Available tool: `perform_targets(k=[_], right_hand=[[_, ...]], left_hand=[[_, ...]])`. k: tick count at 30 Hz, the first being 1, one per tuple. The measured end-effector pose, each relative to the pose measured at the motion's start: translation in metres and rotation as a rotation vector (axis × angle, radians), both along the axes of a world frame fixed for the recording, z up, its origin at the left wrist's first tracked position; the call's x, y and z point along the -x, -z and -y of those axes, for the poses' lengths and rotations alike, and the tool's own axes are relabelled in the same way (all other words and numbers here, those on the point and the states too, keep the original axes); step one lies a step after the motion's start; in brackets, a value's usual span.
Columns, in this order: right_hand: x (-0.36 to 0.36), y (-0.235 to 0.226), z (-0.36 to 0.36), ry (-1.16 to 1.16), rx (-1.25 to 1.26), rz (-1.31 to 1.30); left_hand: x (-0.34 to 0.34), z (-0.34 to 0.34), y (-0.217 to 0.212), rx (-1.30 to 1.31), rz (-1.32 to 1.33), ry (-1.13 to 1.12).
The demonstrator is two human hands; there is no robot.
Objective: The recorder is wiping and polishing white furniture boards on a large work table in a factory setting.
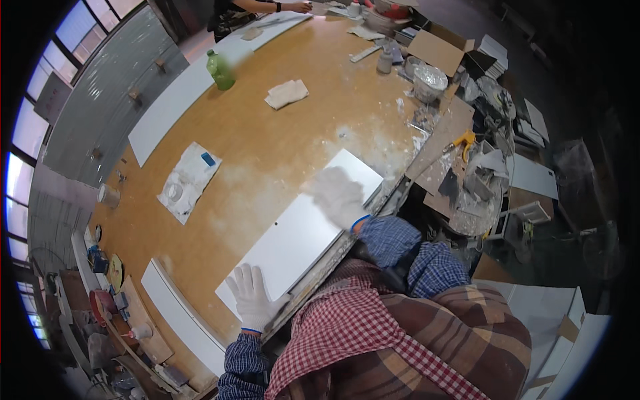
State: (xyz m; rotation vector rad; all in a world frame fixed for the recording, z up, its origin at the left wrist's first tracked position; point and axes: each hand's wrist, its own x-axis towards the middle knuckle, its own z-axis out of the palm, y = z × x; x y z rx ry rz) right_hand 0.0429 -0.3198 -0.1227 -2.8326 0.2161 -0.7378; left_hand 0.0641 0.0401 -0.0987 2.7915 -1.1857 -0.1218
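A long white panel [293,233] lies flat along the near edge of the table, with a small dark hole near its middle. My left hand [250,297], in a white knit glove, rests flat on the panel's left end, fingers spread. Over the right part of the panel is my right hand [339,197], gloved the same way. Motion smears its fingers, so whether something is under them I cannot make out.
The brown table [253,153] bears a green bottle [220,71], a folded cloth [287,94] and a white sheet [189,181] with a blue block. Other white panels [180,310] lie left and far. Tubs and a yellow-handled air gun [465,142] clutter the right. Someone works at the far edge.
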Motion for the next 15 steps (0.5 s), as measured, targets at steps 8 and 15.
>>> perform_targets(k=[8, 15], right_hand=[[0.013, -0.012, -0.008, -0.312, -0.014, -0.133], [0.012, 0.001, 0.015, 0.138, 0.048, 0.049]], left_hand=[[0.006, -0.01, 0.009, -0.042, -0.025, -0.045], [0.007, -0.003, -0.001, -0.041, -0.069, -0.051]])
